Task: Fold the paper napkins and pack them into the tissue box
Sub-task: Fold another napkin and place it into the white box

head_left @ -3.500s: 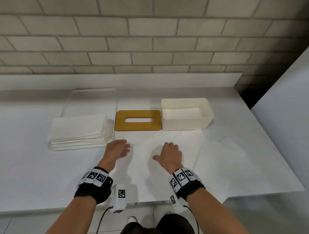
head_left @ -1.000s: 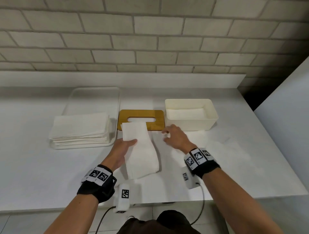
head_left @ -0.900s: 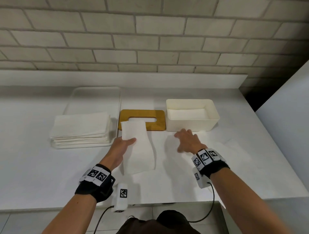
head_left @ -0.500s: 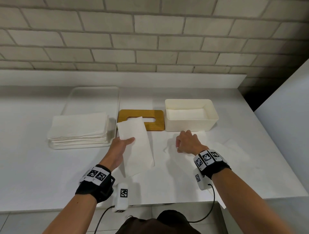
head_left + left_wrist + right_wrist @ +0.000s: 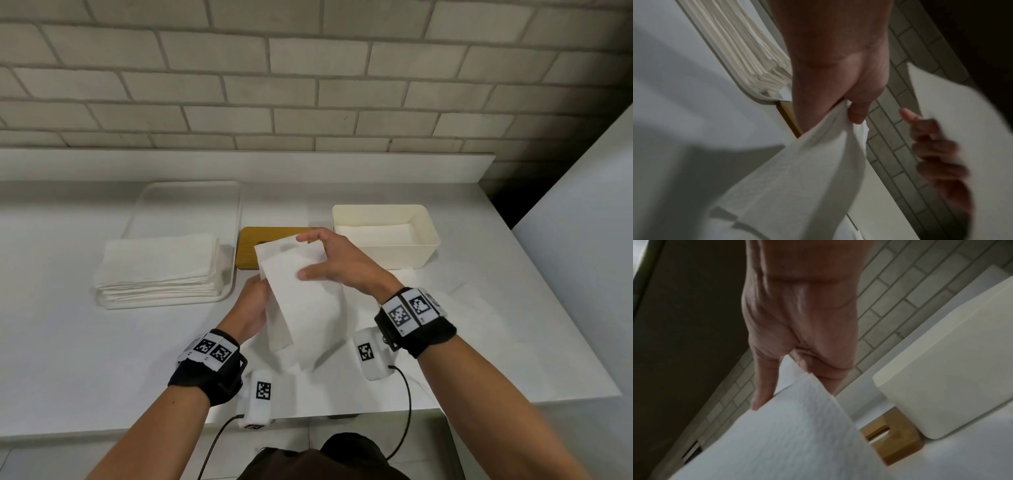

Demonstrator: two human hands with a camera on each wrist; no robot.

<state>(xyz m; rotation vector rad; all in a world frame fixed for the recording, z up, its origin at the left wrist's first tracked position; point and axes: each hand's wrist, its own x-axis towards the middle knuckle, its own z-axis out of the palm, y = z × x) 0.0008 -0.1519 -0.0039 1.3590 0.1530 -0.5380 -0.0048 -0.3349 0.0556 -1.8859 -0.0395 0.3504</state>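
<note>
Napkin [image 5: 305, 301] edges pinched by both hands, lifted.

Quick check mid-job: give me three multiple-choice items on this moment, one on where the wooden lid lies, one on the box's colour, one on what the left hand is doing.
1. The wooden lid lies:
A. on the box
B. on the counter between the napkin tray and the box
C. in the tray

2. The tissue box is:
A. cream
B. black
C. blue

3. The left hand:
A. rests flat on the counter
B. pinches the folded napkin
C. grips the box

Key: 1 B, the lid sits flat beside the tray, left of the box; 2 A, its walls look cream; 3 B, the left wrist view shows thumb and fingers pinching the napkin's edge.
</note>
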